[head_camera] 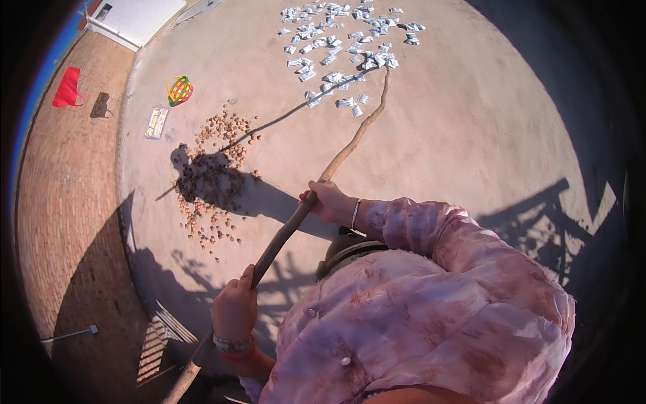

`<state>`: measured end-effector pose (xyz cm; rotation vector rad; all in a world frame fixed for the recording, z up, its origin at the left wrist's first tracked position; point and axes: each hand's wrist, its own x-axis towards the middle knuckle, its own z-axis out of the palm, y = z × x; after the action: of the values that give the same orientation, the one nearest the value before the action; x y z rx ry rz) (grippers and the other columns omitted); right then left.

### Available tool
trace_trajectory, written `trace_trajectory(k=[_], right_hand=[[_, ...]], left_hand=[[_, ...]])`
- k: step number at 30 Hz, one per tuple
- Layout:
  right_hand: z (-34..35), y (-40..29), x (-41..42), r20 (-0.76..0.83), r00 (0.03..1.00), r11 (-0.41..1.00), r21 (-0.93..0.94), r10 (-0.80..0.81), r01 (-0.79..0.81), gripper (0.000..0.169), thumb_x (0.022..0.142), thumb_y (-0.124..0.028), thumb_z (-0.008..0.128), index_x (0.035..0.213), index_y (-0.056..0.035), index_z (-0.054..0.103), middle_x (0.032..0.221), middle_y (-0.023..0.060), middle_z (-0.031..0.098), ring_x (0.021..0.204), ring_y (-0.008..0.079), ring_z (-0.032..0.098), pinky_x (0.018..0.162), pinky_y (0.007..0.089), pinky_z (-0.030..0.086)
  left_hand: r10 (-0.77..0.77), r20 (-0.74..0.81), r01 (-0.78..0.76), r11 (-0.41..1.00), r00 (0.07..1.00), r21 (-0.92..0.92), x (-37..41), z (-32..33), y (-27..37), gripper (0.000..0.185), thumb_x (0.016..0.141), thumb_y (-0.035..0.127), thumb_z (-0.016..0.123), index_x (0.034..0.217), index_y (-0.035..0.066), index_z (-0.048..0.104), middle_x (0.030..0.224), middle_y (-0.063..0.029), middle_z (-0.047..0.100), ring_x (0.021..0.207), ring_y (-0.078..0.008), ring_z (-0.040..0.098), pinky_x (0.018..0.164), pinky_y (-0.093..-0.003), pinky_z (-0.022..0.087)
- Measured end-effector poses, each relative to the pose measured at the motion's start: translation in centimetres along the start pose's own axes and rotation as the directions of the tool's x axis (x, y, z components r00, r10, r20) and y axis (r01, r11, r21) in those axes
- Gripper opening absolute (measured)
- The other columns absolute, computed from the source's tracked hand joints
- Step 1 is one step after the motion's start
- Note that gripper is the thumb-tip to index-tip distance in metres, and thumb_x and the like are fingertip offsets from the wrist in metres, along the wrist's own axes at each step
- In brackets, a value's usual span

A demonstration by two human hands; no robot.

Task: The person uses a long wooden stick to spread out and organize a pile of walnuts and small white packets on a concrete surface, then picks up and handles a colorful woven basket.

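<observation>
Both my hands grip a long, slightly crooked wooden pole (282,237) that slants across my body. My right hand (330,202), with a bangle at its wrist, is closed around its middle. Lower down, toward the thick end, my left hand (234,310) wraps the pole, beaded bracelets below it. The pole's thin far tip reaches the near part of a spread of silvery packets (330,50) on the concrete ground; whether it touches them I cannot tell. Left of the pole lie many small round brown things, perhaps walnuts (217,222), partly under my shadow.
A colourful woven basket (180,91) stands on the ground near a flat, clear-wrapped pack (156,122). Along the left runs a brick wall (50,202), with a red cloth item (68,88) against it. A white structure (133,20) is at the far left corner. Shadows cross the ground.
</observation>
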<state>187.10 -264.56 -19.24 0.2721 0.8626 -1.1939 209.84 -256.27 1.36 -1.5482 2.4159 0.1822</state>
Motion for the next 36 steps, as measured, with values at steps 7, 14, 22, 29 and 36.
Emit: trace_trajectory(k=[7, 14, 22, 29, 36], right_hand=[[-0.2, 4.7, -2.9, 0.115, 0.974, 0.980, -0.002, 0.198, -0.199, 0.016, 0.094, -0.014, 0.044, 0.091, 0.0014, 0.040, 0.077, 0.0106, 0.050, 0.074, 0.0252, 0.057, 0.077, 0.0438, 0.055], [4.5, 6.4, -4.6, 0.265, 0.936, 0.970, -0.130, 0.233, -0.205, 0.016, 0.093, -0.013, 0.043, 0.090, 0.0031, 0.043, 0.084, 0.0138, 0.052, 0.081, 0.0260, 0.058, 0.079, 0.0426, 0.055], [6.1, 4.7, -1.5, 0.518, 0.843, 0.944, 0.178, 0.149, -0.276, 0.015, 0.095, -0.017, 0.046, 0.097, -0.0032, 0.040, 0.093, 0.0139, 0.051, 0.083, 0.0268, 0.056, 0.084, 0.0457, 0.049], [6.6, 3.6, -5.9, 0.462, 0.887, 0.969, 0.227, -0.021, -0.096, 0.022, 0.097, -0.019, 0.040, 0.107, 0.0003, 0.039, 0.104, 0.0185, 0.053, 0.087, 0.0277, 0.059, 0.076, 0.0402, 0.054], [3.4, 9.1, -7.7, 0.212, 0.976, 0.963, 0.269, -0.042, -0.017, 0.019, 0.097, -0.017, 0.039, 0.102, 0.0012, 0.038, 0.092, 0.0154, 0.052, 0.082, 0.0261, 0.057, 0.080, 0.0443, 0.052]], left_hand=[[-0.129, -0.046, 0.132, 0.990, 0.991, 0.055, -6.7, -1.2, 1.6, 0.040, 0.077, 0.012, 0.061, 0.117, 0.014, 0.059, 0.077, -0.0116, 0.060, 0.069, -0.0314, 0.061, 0.059, -0.0424, 0.049], [-0.164, -0.206, 0.176, 0.983, 0.965, 0.043, -10.7, -4.2, 3.6, 0.038, 0.075, 0.008, 0.059, 0.113, 0.012, 0.061, 0.081, -0.0135, 0.062, 0.072, -0.0339, 0.061, 0.062, -0.0409, 0.049], [-0.034, -0.242, 0.134, 0.902, 0.970, 0.410, -7.8, -10.3, 6.4, 0.040, 0.077, 0.014, 0.064, 0.116, 0.016, 0.060, 0.075, -0.0095, 0.059, 0.068, -0.0292, 0.060, 0.058, -0.0400, 0.048], [0.070, -0.247, 0.062, 0.870, 0.967, 0.489, -7.5, -12.4, 4.1, 0.042, 0.075, 0.019, 0.068, 0.116, 0.015, 0.060, 0.072, -0.0090, 0.058, 0.066, -0.0277, 0.060, 0.058, -0.0383, 0.049], [0.100, -0.178, -0.046, 0.958, 0.979, 0.283, -10.5, -5.8, -3.1, 0.043, 0.074, 0.021, 0.069, 0.116, 0.018, 0.059, 0.073, -0.0075, 0.060, 0.066, -0.0272, 0.061, 0.059, -0.0380, 0.049]])
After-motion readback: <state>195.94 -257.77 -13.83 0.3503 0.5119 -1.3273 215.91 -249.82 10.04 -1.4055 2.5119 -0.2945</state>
